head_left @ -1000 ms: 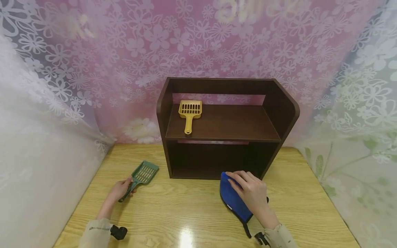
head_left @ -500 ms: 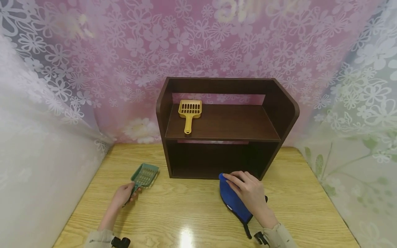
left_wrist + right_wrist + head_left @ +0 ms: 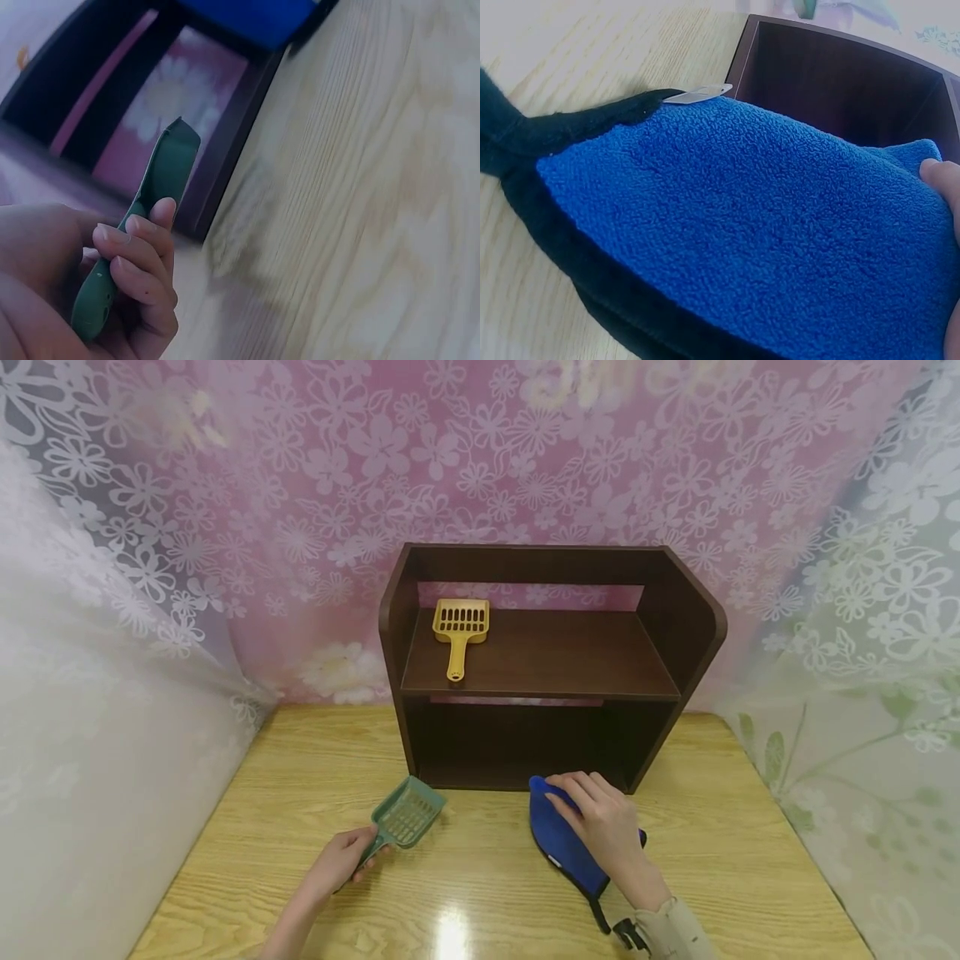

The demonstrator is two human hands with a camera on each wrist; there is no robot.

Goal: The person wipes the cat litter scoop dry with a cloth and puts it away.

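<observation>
My left hand (image 3: pixel 341 860) grips a green slotted litter scoop (image 3: pixel 408 814) by its handle, with the scoop's head pointing away toward the shelf. In the left wrist view, fingers curl round the handle and the scoop (image 3: pixel 171 161) is held above the table. At the right, my right hand (image 3: pixel 607 827) pinches the upper edge of a blue terry cloth piece (image 3: pixel 555 839) with black trim. That cloth hangs just before the shelf's lower front, its black strap trailing down. Its fuzzy blue face (image 3: pixel 742 202) and a small white tag fill much of the right wrist view.
A dark brown two-tier shelf (image 3: pixel 570 652) stands at the back of the wooden table (image 3: pixel 262 793). On its upper tier, to the left, lies a yellow litter scoop (image 3: pixel 461 631). Floral curtains (image 3: pixel 300 527) enclose the back and sides.
My left hand has lifted the green scoop and carried it to the right, toward the shelf's left front corner. The right hand and blue cloth have barely moved.
</observation>
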